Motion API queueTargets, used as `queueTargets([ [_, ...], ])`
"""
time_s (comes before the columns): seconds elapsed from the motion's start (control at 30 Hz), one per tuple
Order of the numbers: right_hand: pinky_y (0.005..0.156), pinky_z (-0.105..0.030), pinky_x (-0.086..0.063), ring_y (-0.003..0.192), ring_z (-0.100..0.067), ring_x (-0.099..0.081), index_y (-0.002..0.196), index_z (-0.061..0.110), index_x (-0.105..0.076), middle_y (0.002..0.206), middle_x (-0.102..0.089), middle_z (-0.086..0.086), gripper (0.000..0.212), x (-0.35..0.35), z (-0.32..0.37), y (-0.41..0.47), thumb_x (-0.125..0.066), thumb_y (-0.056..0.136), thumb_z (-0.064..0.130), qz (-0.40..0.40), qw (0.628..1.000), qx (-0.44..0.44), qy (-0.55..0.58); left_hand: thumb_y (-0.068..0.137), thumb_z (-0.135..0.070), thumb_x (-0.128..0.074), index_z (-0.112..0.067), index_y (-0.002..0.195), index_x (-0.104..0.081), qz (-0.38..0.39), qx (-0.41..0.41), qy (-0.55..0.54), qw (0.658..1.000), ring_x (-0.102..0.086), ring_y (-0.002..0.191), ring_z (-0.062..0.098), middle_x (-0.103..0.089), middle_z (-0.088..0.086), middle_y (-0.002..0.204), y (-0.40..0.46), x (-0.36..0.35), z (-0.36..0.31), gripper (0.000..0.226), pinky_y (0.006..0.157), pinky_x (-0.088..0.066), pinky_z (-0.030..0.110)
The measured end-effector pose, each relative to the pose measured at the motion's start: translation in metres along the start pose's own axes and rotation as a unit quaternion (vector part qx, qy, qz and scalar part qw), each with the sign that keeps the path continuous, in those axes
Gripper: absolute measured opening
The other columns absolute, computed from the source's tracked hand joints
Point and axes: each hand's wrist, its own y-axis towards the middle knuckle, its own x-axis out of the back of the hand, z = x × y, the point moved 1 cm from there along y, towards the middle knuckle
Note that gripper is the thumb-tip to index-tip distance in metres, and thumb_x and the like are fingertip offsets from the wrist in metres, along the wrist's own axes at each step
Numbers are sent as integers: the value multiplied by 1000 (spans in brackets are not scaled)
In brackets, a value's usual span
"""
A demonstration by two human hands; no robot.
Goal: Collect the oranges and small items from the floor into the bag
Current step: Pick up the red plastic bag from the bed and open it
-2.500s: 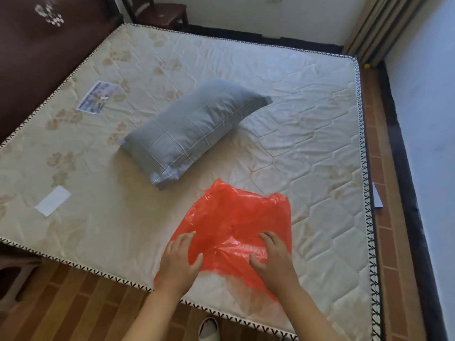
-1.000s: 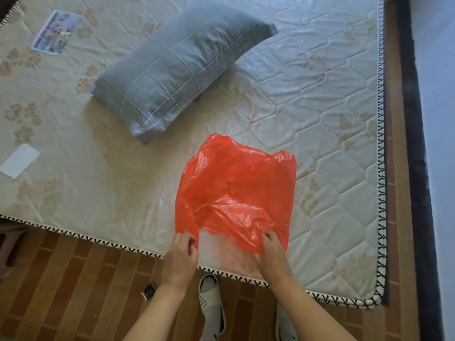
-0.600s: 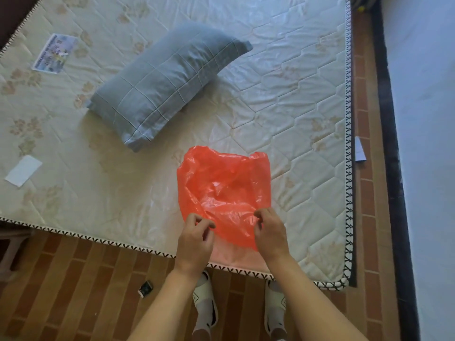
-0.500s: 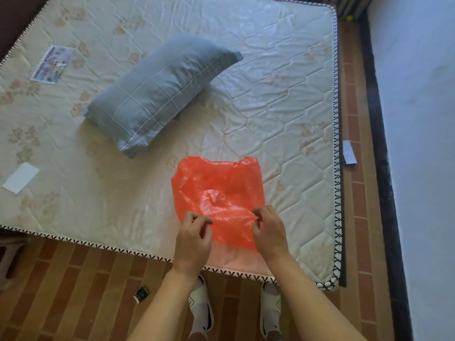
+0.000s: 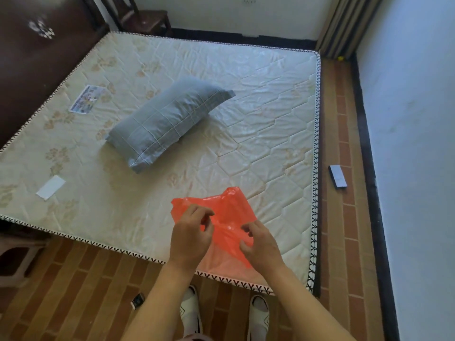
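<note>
Bag: thin orange-red plastic bag (image 5: 227, 212), crumpled, held between my two hands above the near edge of the mattress (image 5: 246, 119); its lower part hangs past my right palm toward the mattress border.
Left hand: my left hand (image 5: 190, 238) pinches the bag's film between thumb and fingertips; the pinched spot is partly covered by my own knuckles.
Right hand: my right hand (image 5: 262, 246) is closed on the bag's other side, fingers curled into the plastic; the contact is mostly hidden behind the fingers.
Bag mouth: cannot tell whether it is open; folds overlap.
Beyond my hands: grey checked pillow (image 5: 167, 121) lying on the mattress, well apart from the bag.
Left of my hands: white card (image 5: 51, 187) and a printed leaflet (image 5: 86, 99), print unreadable.
Right of my hands: flat dark box (image 5: 337, 176) on the brick floor (image 5: 73, 279) beside the wall.
Below my left forearm: small dark item (image 5: 137, 301) on the floor, too small to identify.
Oranges: a tiny yellow spot (image 5: 340, 58) by the curtain; cannot tell what it is.
Feet: white slippers (image 5: 192, 313), partly cut off by the frame.
</note>
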Motion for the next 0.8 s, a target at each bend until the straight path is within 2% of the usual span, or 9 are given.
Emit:
queueTargets([
  [0.1, 86, -28, -52, 95, -4, -56, 115, 27, -65, 111, -60, 13, 38, 7, 0, -2, -76, 79, 22, 25, 999, 23, -4, 82, 3, -73, -20, 92, -69, -16, -5, 15, 1000, -60, 76, 9, -61, -10, 95, -8, 14, -22, 26, 65, -53, 35],
  [0.17, 92, -34, -52, 105, -13, -59, 119, 26, -64, 117, -61, 9, 43, 14, -6, -2, -76, 78, 25, 39, 998, 23, -40, 82, 5, -72, -20, 91, -70, -38, 4, 19, 999, -59, 74, 9, -60, -10, 95, -15, 28, -31, 26, 65, -52, 32],
  [0.3, 99, -42, -49, 118, -24, -55, 133, 22, -58, 128, -56, 1, 58, 29, -32, -12, -76, 79, 34, 108, 985, -38, -126, 82, 5, -75, -17, 90, -71, -83, 28, 45, 995, -57, 69, 12, -60, -9, 91, -33, 57, -37, 23, 64, -52, 35],
  [0.4, 101, -42, -48, 122, -24, -53, 138, 24, -55, 133, -52, 2, 65, 28, -47, -30, -75, 79, 40, 154, 975, -54, -152, 84, 5, -74, -15, 91, -71, -95, 31, 58, 993, -59, 69, 14, -61, -5, 90, -45, 65, -38, 22, 62, -54, 40],
  [0.5, 104, -40, -47, 127, -21, -51, 140, 25, -53, 137, -51, 2, 71, 22, -58, -48, -75, 76, 48, 162, 973, -73, -145, 83, 7, -74, -14, 91, -72, -111, 35, 60, 991, -58, 70, 12, -61, -5, 90, -56, 64, -47, 23, 62, -53, 33],
  [0.6, 106, -40, -45, 128, -23, -48, 145, 24, -49, 141, -47, 0, 76, 20, -66, -64, -73, 77, 49, 168, 966, -84, -175, 83, 8, -74, -11, 91, -73, -127, 35, 62, 989, -58, 71, 11, -63, -2, 90, -60, 69, -55, 21, 66, -51, 26],
  [0.8, 99, -42, -47, 124, -24, -48, 144, 24, -45, 138, -45, 0, 75, 32, -79, -84, -76, 79, 43, 148, 954, -98, -241, 85, 7, -71, -8, 94, -74, -164, 30, 78, 983, -60, 75, 14, -64, 2, 92, -67, 96, -56, 18, 70, -52, 29],
])
